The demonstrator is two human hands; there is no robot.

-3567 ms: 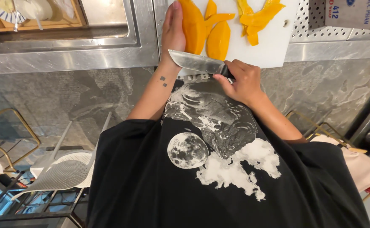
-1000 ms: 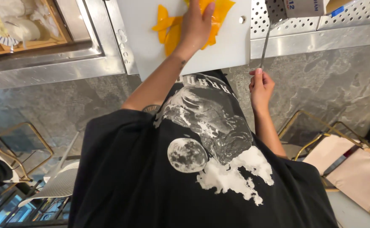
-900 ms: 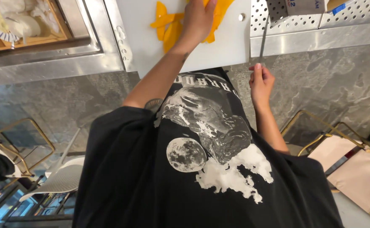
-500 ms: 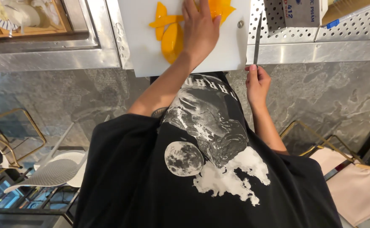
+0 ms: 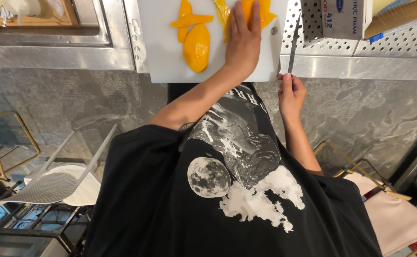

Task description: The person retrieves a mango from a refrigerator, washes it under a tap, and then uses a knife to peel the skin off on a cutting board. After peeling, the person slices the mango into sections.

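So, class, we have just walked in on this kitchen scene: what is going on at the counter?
A person in a black printed shirt stands at a steel counter with a white cutting board. The left hand lies flat over orange fruit pieces at the board's far right. The right hand holds a knife upright beside the board, blade pointing away, clear of the fruit. Several peeled slices lie spread across the board.
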